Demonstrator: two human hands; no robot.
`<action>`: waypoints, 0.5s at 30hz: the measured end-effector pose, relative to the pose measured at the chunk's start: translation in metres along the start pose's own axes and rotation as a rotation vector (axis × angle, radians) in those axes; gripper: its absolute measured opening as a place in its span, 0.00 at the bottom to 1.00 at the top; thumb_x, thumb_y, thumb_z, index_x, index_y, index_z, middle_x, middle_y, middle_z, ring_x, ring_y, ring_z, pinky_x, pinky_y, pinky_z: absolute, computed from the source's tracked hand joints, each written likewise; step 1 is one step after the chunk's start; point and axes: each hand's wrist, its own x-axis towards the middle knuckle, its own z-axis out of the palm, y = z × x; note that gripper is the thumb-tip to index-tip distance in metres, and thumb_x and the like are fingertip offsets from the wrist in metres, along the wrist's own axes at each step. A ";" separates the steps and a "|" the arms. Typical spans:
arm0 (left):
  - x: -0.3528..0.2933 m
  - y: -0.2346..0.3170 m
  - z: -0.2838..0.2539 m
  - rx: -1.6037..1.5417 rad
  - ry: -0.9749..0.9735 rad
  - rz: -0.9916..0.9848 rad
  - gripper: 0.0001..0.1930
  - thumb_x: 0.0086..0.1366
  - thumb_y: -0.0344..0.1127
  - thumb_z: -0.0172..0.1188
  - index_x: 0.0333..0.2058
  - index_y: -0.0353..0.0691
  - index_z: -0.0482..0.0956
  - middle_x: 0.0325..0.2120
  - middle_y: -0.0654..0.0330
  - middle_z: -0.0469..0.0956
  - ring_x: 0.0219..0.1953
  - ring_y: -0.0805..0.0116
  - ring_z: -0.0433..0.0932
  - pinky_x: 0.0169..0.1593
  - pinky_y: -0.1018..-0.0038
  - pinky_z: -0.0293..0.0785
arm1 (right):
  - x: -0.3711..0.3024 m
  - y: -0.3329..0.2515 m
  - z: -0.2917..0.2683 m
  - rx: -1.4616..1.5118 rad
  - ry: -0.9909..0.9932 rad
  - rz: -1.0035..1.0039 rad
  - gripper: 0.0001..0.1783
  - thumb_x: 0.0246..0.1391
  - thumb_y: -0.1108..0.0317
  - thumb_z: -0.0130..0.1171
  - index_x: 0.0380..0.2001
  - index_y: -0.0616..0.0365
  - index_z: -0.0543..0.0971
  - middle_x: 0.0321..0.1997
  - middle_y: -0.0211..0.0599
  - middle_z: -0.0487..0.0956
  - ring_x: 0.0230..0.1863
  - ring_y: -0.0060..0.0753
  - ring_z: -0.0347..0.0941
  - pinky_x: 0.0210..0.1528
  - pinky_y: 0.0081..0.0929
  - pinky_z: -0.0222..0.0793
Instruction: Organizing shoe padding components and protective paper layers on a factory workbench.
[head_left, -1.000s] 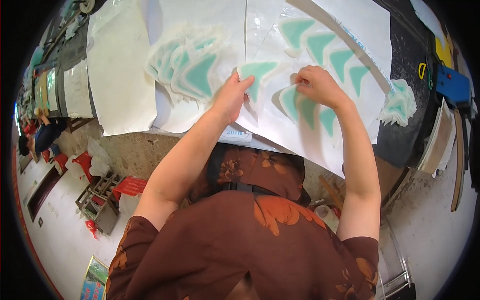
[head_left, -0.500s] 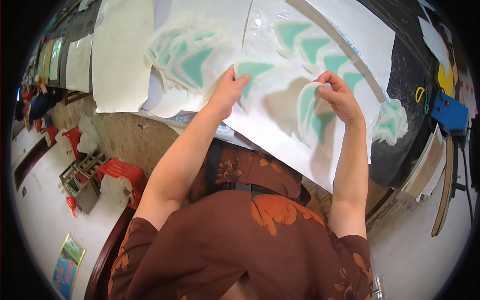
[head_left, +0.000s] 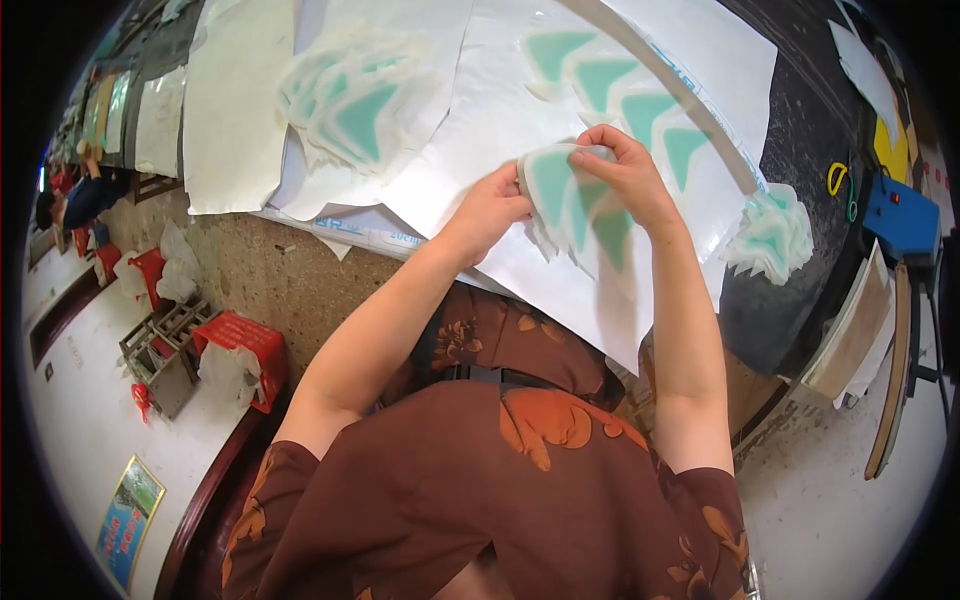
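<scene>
Both hands meet over white sheeting, at a thin translucent white piece with a green, roughly triangular middle. My left hand pinches its left edge between thumb and fingers. At its upper right edge, my right hand grips with thumb and forefinger. Similar pieces overlap below it, fanned toward the lower right, one with its green patch in shadow. Whether these are held too, I cannot tell. Several like pieces, one a green-centred piece, lie in a slanting row beyond my right hand.
A loose pile of the same pieces lies on the left. A crumpled stack sits at the right on the black tabletop. Beyond it are scissors and a blue box. A red crate stands on the floor.
My right hand has moved left and slightly up with its piece, to my left hand. The left hand has come down a little. Pieces formerly apart now overlap between them.
</scene>
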 end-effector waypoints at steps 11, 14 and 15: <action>0.012 -0.008 0.007 -0.081 0.230 -0.026 0.12 0.64 0.36 0.60 0.44 0.39 0.78 0.37 0.63 0.79 0.39 0.74 0.75 0.44 0.76 0.71 | -0.012 0.006 -0.003 -0.218 -0.026 0.066 0.33 0.44 0.70 0.68 0.55 0.51 0.68 0.49 0.35 0.77 0.47 0.33 0.75 0.51 0.29 0.69; 0.007 -0.010 0.010 -0.118 0.256 0.018 0.11 0.63 0.36 0.63 0.41 0.38 0.79 0.36 0.63 0.79 0.37 0.76 0.74 0.42 0.78 0.70 | -0.009 0.010 -0.005 -0.397 -0.012 0.074 0.38 0.43 0.73 0.68 0.59 0.50 0.66 0.48 0.34 0.76 0.48 0.32 0.73 0.54 0.28 0.67; 0.004 -0.011 0.011 -0.115 0.253 0.017 0.11 0.63 0.36 0.63 0.41 0.38 0.79 0.36 0.63 0.79 0.37 0.76 0.74 0.42 0.78 0.70 | -0.008 0.016 -0.005 -0.396 -0.009 0.074 0.38 0.43 0.73 0.68 0.59 0.50 0.66 0.48 0.34 0.76 0.48 0.32 0.73 0.54 0.28 0.67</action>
